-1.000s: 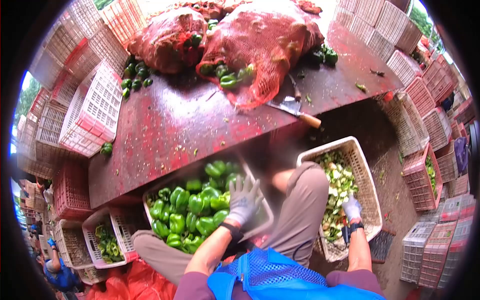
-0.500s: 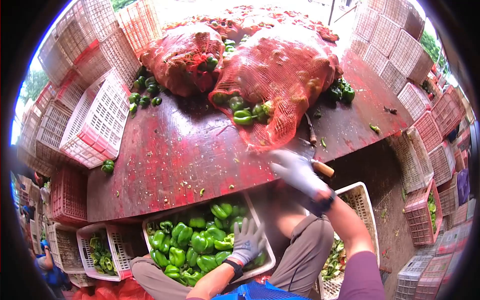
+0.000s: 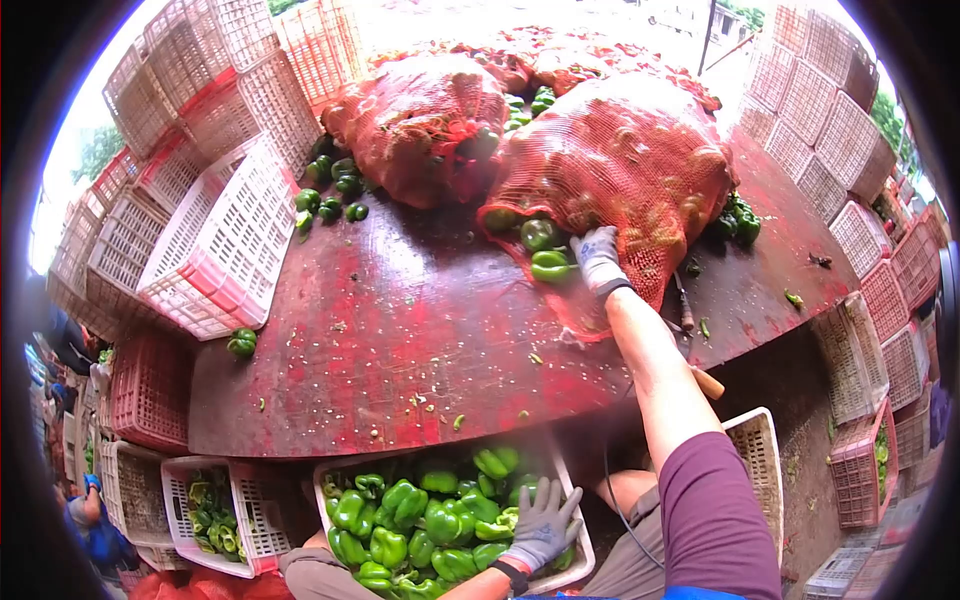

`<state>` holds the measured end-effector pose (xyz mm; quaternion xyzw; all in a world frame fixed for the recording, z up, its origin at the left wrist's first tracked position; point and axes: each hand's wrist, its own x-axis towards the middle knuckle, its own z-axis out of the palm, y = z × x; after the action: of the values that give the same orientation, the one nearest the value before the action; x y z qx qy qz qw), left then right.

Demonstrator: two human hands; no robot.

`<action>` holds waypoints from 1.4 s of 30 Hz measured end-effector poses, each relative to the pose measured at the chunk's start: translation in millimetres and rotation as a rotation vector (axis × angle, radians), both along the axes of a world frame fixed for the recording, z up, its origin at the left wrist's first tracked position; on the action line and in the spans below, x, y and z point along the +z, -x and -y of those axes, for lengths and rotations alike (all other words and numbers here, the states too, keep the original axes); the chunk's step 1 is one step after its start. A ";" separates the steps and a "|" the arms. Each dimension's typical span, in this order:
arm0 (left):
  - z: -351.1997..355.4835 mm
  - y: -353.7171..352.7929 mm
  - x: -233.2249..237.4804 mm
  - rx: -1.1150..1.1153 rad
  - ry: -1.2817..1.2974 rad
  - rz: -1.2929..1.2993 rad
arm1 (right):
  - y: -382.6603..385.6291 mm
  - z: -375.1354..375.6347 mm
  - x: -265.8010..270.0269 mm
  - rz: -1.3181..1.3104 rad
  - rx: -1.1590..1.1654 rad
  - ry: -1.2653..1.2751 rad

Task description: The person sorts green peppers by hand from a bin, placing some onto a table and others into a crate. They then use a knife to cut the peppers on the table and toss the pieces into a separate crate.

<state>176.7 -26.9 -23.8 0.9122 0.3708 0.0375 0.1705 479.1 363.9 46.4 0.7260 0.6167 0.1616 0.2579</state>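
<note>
My right hand [image 3: 598,260], in a pale glove, reaches to the mouth of a red mesh sack [image 3: 625,170] on the table. Its fingers are curled, and whatever is in them is hidden. Just left of those fingers lies a green bell pepper [image 3: 551,267], half out of the netting, with a darker pepper [image 3: 539,235] behind it. My left hand [image 3: 543,524], in a grey glove, rests with spread fingers on the right side of a white crate [image 3: 585,500] full of green bell peppers [image 3: 450,521].
The red-stained table [image 3: 400,340] holds a second sack [image 3: 415,130] and a wooden-handled knife [image 3: 684,305]. Another wooden handle [image 3: 708,382] juts past its front edge. Stacked crates [image 3: 215,240] flank the left; more crates [image 3: 840,140] stand right. A white crate [image 3: 763,460] sits beside my right leg.
My right hand has moved forward from near the wooden handle at the table edge to the sack's mouth. My left hand stays over the peppers in the crate. The view has shifted slightly.
</note>
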 end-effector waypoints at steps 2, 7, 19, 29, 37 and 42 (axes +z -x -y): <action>1.0 1.0 0.6 -0.004 -0.008 -0.003 | -2.6 -10.9 -18.4 0.075 0.013 -0.048; 3.2 2.7 -5.1 0.016 -0.003 0.069 | 10.7 74.9 26.9 -0.294 0.416 -0.313; -32.2 49.9 74.3 0.683 1.559 1.632 | 181.9 355.3 29.6 -1.622 0.450 -0.513; 15.6 -0.6 50.4 0.487 0.518 0.819 | 177.0 431.9 -36.4 -1.835 -0.268 -0.752; -2.9 -33.9 10.5 0.641 0.220 0.387 | 176.6 406.7 -81.2 -1.404 -0.505 -0.697; -9.4 -27.4 13.2 0.658 0.302 0.297 | 180.1 394.3 -74.3 -1.297 -0.511 -0.585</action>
<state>204.2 -17.5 -10.6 0.6937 0.6162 0.1670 0.3336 299.0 -30.4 -27.9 0.8349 0.3892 -0.2058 -0.3304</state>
